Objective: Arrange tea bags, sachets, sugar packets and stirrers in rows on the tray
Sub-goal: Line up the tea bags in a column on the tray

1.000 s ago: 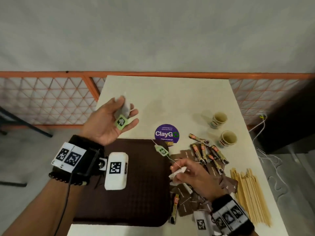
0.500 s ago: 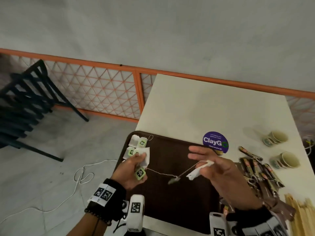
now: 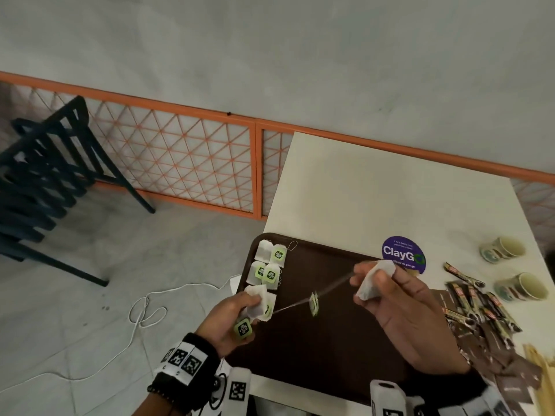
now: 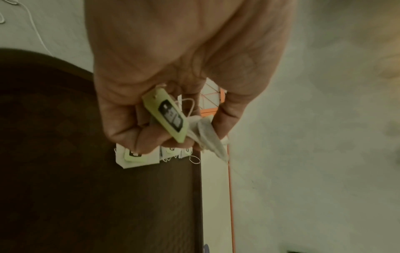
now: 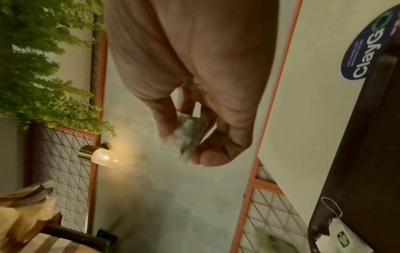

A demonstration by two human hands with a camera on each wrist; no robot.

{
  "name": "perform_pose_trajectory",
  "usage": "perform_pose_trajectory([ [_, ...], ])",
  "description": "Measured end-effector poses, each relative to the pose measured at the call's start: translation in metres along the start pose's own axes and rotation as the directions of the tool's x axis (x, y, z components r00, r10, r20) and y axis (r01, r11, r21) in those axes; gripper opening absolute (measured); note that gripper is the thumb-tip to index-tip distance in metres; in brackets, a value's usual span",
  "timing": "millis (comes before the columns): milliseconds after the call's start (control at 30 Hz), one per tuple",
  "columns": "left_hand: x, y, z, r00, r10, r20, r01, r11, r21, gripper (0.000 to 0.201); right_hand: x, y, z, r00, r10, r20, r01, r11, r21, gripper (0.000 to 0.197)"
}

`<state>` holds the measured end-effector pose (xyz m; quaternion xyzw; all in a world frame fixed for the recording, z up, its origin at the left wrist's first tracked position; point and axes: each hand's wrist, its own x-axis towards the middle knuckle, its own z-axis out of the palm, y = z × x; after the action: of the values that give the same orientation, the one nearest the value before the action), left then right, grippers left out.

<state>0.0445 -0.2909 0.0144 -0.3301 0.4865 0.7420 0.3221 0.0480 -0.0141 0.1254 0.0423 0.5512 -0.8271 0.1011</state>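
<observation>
A dark brown tray (image 3: pixel 330 340) lies on the cream table. Several white tea bags (image 3: pixel 267 262) with green tags lie in a column at its left end. Over the near end of that column my left hand (image 3: pixel 247 310) grips a tea bag (image 4: pixel 207 135) and its green tag (image 4: pixel 166 114). My right hand (image 3: pixel 372 279) pinches another tea bag (image 3: pixel 377 280) above the tray's far middle. Its string runs taut toward my left hand, with a green tag (image 3: pixel 314 303) hanging blurred on it. In the right wrist view, fingers and thumb pinch that crumpled bag (image 5: pixel 188 135).
Right of the tray lie stick sachets (image 3: pixel 480 307), brown sugar packets (image 3: pixel 498 367) and wooden stirrers (image 3: pixel 540 364). Two paper cups (image 3: pixel 501 250) and a purple sticker (image 3: pixel 404 258) lie farther back. A dark chair (image 3: pixel 45 181) and a white cable (image 3: pixel 144 310) are on the floor to the left.
My left hand came down from above the table to the tray's left end with its tea bag. My right hand lifted its tea bag from the pile to above the tray.
</observation>
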Motion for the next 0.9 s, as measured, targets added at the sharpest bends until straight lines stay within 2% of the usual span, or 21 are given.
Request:
perform_pose_trajectory([
  [67, 0.000, 0.001, -0.006, 0.999, 0.045, -0.011, -0.044, 0.998, 0.046, 0.025, -0.002, -0.005, 0.005, 0.996, -0.074, 0.042, 0.075, 0.997, -0.030, 0.041],
  [133, -0.001, 0.003, -0.006, 0.990, 0.144, -0.007, -0.143, 0.985, 0.099, 0.017, -0.004, -0.014, 0.011, 0.991, -0.096, 0.095, 0.097, 0.995, -0.004, 0.041],
  [200, -0.005, 0.006, -0.002, 0.964, 0.253, 0.085, -0.264, 0.949, 0.171, 0.018, -0.004, -0.021, 0.018, 0.987, -0.105, 0.119, 0.102, 0.994, 0.027, 0.039],
  [267, -0.010, 0.009, 0.000, 0.925, 0.303, 0.228, -0.351, 0.911, 0.216, 0.010, -0.003, -0.026, 0.025, 0.989, -0.124, 0.076, 0.121, 0.992, 0.039, 0.040],
  [367, -0.016, 0.011, -0.002, 0.900, 0.274, 0.339, -0.376, 0.881, 0.287, 0.015, -0.003, -0.030, 0.031, 0.987, -0.164, -0.006, 0.164, 0.984, 0.064, 0.037],
  [433, -0.019, 0.014, -0.004, 0.910, 0.217, 0.354, -0.329, 0.897, 0.295, 0.020, -0.005, -0.031, 0.033, 0.982, -0.182, -0.052, 0.185, 0.979, 0.083, 0.020],
  [533, -0.024, 0.019, -0.009, 0.894, 0.118, 0.432, -0.250, 0.932, 0.264, 0.027, -0.007, -0.034, 0.036, 0.973, -0.202, -0.109, 0.213, 0.972, 0.098, 0.031],
  [633, -0.027, 0.020, -0.018, 0.859, 0.071, 0.507, -0.279, 0.895, 0.348, 0.041, -0.004, -0.034, 0.038, 0.969, -0.202, -0.138, 0.220, 0.967, 0.126, 0.028],
  [700, -0.026, 0.014, -0.024, 0.888, 0.084, 0.453, -0.312, 0.833, 0.457, 0.029, 0.003, -0.024, 0.033, 0.965, -0.149, -0.218, 0.171, 0.982, 0.085, 0.024],
  [767, -0.021, 0.003, -0.029, 0.929, 0.124, 0.349, -0.303, 0.795, 0.526, 0.017, 0.009, -0.003, 0.028, 0.948, -0.059, -0.311, 0.055, 0.998, -0.023, 0.020],
  [833, -0.015, -0.009, -0.034, 0.963, 0.167, 0.213, -0.259, 0.798, 0.544, 0.020, 0.009, 0.024, 0.027, 0.928, 0.064, -0.366, -0.144, 0.970, -0.198, 0.018],
  [900, -0.011, -0.021, -0.036, 0.980, 0.183, 0.073, -0.195, 0.842, 0.503, 0.027, 0.004, 0.054, 0.033, 0.919, 0.219, -0.327, -0.323, 0.894, -0.311, 0.017],
])
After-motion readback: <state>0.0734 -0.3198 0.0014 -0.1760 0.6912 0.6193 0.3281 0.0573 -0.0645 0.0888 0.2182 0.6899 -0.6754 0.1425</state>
